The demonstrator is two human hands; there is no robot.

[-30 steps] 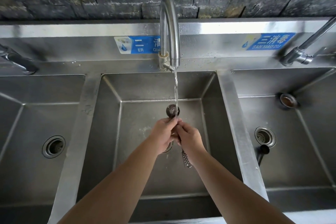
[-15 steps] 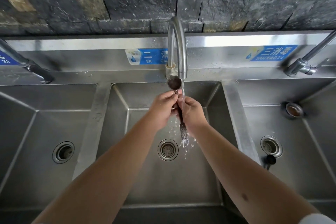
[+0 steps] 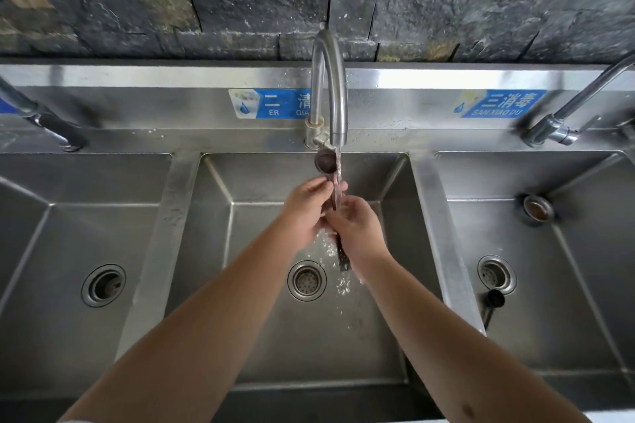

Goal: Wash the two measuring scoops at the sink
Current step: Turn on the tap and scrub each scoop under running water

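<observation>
A metal measuring scoop with a dark, stained bowl is held up under the running middle faucet. Its long perforated handle runs down between my hands and sticks out below them. My left hand grips the handle near the bowl. My right hand closes around the handle lower down. Water runs over the handle and splashes into the middle basin. A second scoop, small and dark, lies in the right basin beside its drain.
Three steel basins sit side by side, each with a drain. A round metal cup with brown residue rests at the back of the right basin. Side faucets stand left and right. Blue labels mark the backsplash below a dark stone wall.
Both hands have raised the scoop from low in the basin up close to the faucet spout. The water now hits the handle and my fingers instead of falling past the bowl.
</observation>
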